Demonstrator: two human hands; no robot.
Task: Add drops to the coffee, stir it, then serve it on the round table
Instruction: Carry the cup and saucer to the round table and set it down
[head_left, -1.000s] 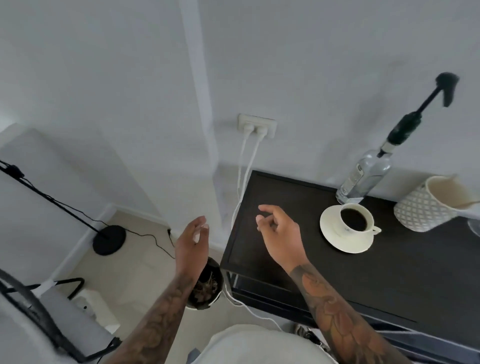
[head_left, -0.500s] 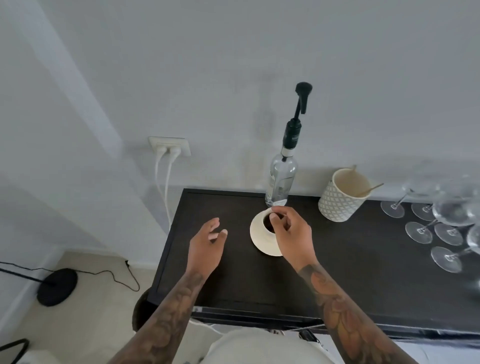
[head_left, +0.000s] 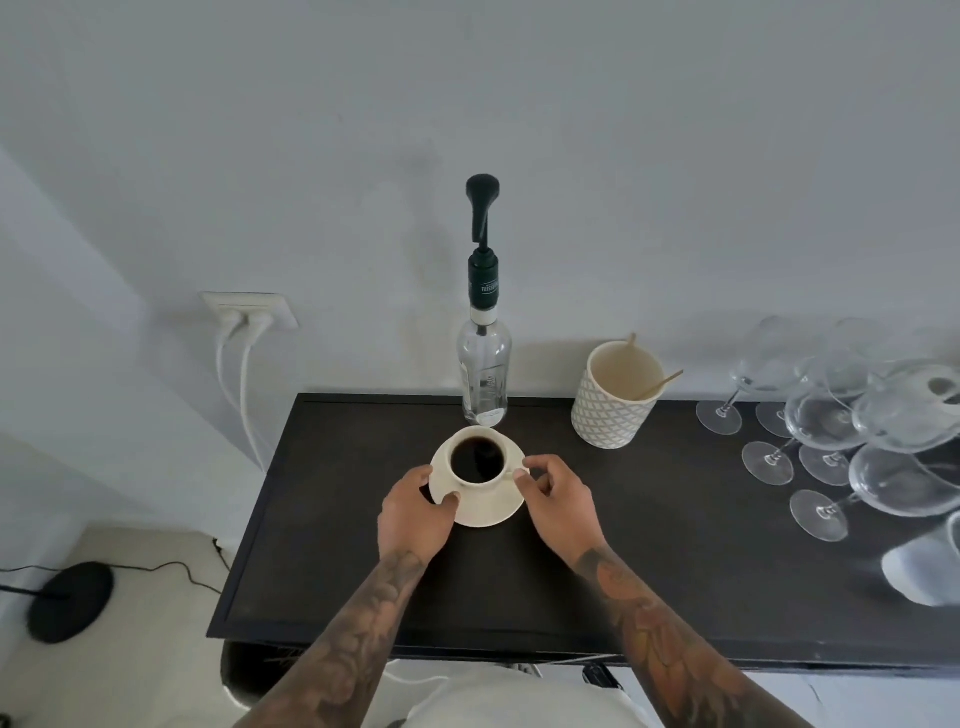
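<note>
coffee black, in cream cup

Home interior, likely living or dining corner. Evidence: plain white painted wall; double wall socket at middle left of frame, two white plugs with cables hanging down; dark wooden sideboard against wall, set up as drinks station. On it: coffee cup on saucer at centre; clear bottle with pump dispenser behind; patterned holder with wooden stirrers; cluster of wine glasses at right. Pale floor, black lamp base with cord at lower left.
</note>
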